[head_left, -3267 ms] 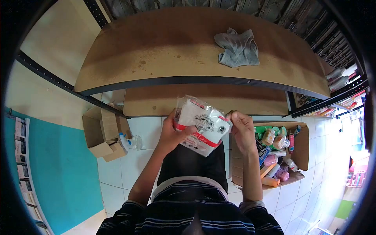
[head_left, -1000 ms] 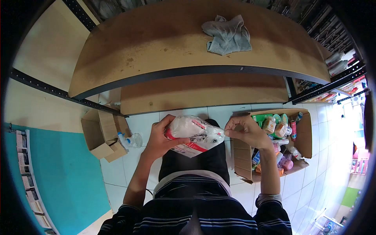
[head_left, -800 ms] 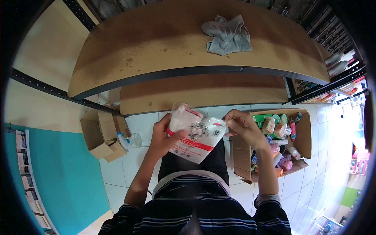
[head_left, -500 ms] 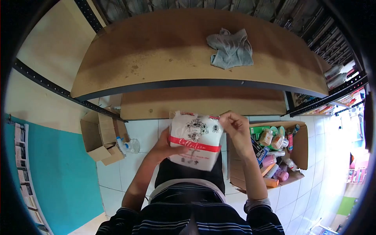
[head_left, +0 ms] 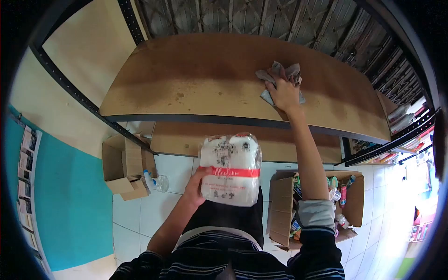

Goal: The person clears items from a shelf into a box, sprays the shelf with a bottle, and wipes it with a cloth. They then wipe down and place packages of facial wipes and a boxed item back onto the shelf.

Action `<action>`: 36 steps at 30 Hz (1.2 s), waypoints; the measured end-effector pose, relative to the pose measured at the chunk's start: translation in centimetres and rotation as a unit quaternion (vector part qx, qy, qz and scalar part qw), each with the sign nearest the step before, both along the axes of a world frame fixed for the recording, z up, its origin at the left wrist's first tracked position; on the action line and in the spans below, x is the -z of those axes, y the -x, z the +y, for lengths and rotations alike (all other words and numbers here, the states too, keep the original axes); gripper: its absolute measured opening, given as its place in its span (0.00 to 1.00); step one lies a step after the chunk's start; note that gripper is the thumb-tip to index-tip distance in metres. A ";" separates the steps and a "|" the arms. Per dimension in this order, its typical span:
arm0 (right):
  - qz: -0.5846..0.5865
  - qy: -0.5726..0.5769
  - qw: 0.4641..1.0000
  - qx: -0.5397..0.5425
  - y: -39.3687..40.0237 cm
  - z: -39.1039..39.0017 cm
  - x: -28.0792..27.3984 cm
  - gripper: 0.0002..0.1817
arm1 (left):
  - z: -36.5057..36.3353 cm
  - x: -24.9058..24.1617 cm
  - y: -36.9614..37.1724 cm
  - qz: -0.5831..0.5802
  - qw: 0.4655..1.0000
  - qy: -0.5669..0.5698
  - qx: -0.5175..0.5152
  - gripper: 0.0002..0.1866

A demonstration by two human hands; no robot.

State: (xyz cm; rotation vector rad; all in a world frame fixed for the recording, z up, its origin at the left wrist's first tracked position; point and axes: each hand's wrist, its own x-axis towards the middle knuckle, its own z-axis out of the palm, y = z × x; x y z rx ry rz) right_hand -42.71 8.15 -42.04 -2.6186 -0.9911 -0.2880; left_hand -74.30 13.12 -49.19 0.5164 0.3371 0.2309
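My left hand grips the left side of a clear-wrapped white pack of facial cotton with a red band and dark print, held upright in front of my lap. Up on the wooden shelf, my right hand is closed on a crumpled grey cloth. The cloth bunches around its fingers, partly hiding them, and its edges touch the board. Dark stains mark the shelf left of the cloth.
A lower board lies under the shelf's dark metal edge. To the right stands a cardboard box of bottles and packs, partly behind my forearm. On the left are an open carton and a clear spray bottle.
My right hand has left the pack's top corner, reached up to the shelf and taken hold of the cloth, bunching it. My left hand keeps the pack. The view has tilted upward.
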 end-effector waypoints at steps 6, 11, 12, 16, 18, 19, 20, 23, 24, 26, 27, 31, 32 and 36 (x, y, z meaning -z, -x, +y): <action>-0.011 -0.144 0.974 -0.177 3.6 -3.6 -0.6 0.18 | 0.2 -2.4 -0.4 -0.018 0.996 0.078 -0.027 0.21; 0.166 -0.403 0.897 -0.077 5.8 -7.0 -0.5 0.13 | 0.4 -3.7 0.2 -0.067 0.994 0.075 -0.047 0.24; 0.295 -0.485 0.822 -0.044 5.9 -8.1 -0.8 0.12 | 0.4 -3.9 0.4 -0.057 0.995 0.060 -0.048 0.26; 0.277 -0.556 0.779 -0.085 14.3 -9.4 -4.9 0.18 | -1.0 -5.2 -0.5 -0.047 0.993 -0.029 -0.107 0.27; 0.055 -0.399 0.903 -0.150 19.3 -8.6 -3.3 0.21 | -2.4 -5.6 -1.5 -0.038 0.977 -0.131 -0.164 0.27; 0.100 -0.325 0.914 -0.222 21.4 -8.6 -2.2 0.24 | -3.5 -5.7 -1.7 -0.009 0.971 -0.152 -0.182 0.27; 0.055 -0.228 0.936 -0.263 23.5 -8.0 -2.1 0.29 | -4.0 -5.4 -1.9 -0.010 0.964 -0.173 -0.202 0.27; -0.010 -0.242 0.934 -0.264 24.8 -7.3 -0.4 0.30 | -4.2 -4.5 -1.6 -0.024 0.954 -0.216 -0.208 0.26; -0.008 -0.243 0.933 -0.264 24.4 -7.3 -0.7 0.30 | -4.2 -4.4 -1.4 -0.038 0.952 -0.233 -0.193 0.26; 0.025 -0.263 0.933 -0.246 23.0 -6.9 -1.5 0.30 | -4.3 -5.0 -1.3 -0.030 0.945 -0.265 -0.186 0.25; 0.024 -0.264 0.933 -0.245 22.4 -6.5 -1.7 0.30 | -4.4 -5.3 -1.3 -0.025 0.937 -0.297 -0.182 0.25; 0.041 -0.313 0.928 -0.196 22.0 -6.1 -1.7 0.31 | -4.5 -5.7 -1.1 -0.015 0.935 -0.314 -0.165 0.25; 0.033 -0.282 0.934 -0.218 22.4 -6.6 -1.5 0.29 | -3.9 -5.6 -1.0 -0.010 0.932 -0.321 -0.169 0.26; 0.073 -0.349 0.899 -0.254 22.3 -7.6 0.2 0.16 | 1.9 -5.0 -0.2 -0.006 0.898 -0.358 -0.257 0.33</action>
